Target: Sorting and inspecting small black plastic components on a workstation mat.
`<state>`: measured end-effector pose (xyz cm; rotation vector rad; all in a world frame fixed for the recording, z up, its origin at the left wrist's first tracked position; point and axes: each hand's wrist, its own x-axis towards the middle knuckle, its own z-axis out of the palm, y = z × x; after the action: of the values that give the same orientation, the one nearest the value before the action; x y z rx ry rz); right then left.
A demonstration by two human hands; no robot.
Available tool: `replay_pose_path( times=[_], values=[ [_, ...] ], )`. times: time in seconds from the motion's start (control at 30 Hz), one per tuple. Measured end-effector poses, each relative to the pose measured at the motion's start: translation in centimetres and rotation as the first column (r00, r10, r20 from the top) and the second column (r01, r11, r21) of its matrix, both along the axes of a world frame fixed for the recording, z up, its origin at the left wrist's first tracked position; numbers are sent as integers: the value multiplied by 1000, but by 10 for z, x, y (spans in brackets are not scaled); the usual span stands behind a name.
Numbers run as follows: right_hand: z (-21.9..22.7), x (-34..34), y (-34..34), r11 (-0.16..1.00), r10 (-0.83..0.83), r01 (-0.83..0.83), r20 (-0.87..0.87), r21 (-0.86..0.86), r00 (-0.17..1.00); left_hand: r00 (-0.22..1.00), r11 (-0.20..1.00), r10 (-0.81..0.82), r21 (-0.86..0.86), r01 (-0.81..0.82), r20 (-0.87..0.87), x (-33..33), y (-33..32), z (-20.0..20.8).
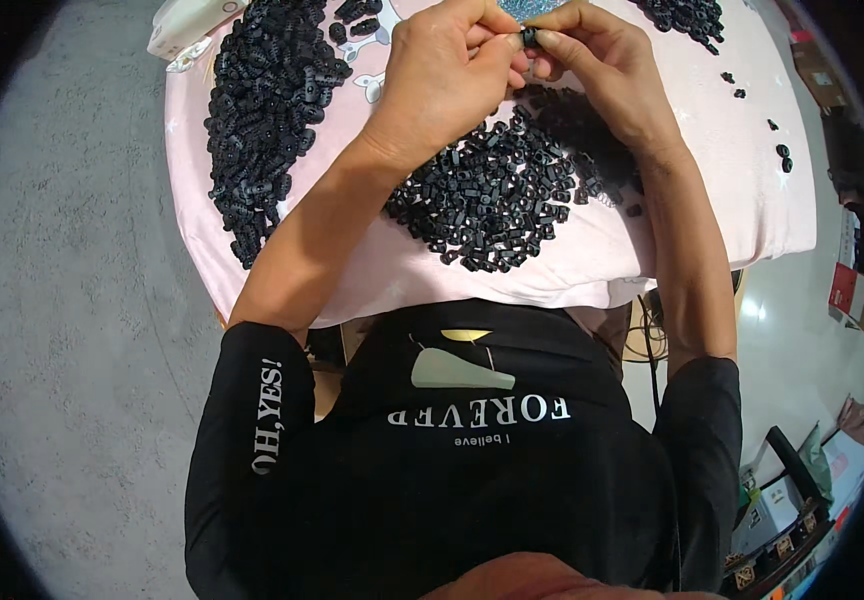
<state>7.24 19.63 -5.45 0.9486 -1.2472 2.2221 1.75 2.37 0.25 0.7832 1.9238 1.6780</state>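
Note:
Both my hands meet above the far part of the table, fingertips pinched together on one small black plastic part [529, 38]. My left hand [444, 70] grips it from the left, and my right hand [602, 62] from the right. Its exact shape is mostly covered by the fingers. Below the hands lies a broad heap of small black plastic pieces [487, 195], some with holes. To the left stretches a long pile of larger black ridged parts [267, 120]. Just beyond my fingertips shows a patch of glittery, light blue small bits [527, 8].
A pink patterned cloth [752, 200] covers the table. Another black pile [687, 18] sits at the far right, with a few loose black pieces [784, 158] nearer its edge. A white box [187, 25] stands at the far left corner. Boxes and bags [792, 500] lie on the floor at right.

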Motion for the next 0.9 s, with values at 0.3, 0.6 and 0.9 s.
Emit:
replay_pose_path(
  times=[0.3, 0.6, 0.9],
  values=[
    [31, 25, 3, 949, -308, 161, 686, 271, 660, 977, 990, -141, -7, 144, 162, -15, -2, 5],
    [8, -3, 9, 961, 270, -268, 21, -64, 963, 958, 959, -284, -4, 284, -32, -21, -9, 11],
    [42, 27, 4, 991, -82, -17, 688, 136, 721, 917, 918, -395, 0, 396, 44, -22, -12, 14]
  ],
)
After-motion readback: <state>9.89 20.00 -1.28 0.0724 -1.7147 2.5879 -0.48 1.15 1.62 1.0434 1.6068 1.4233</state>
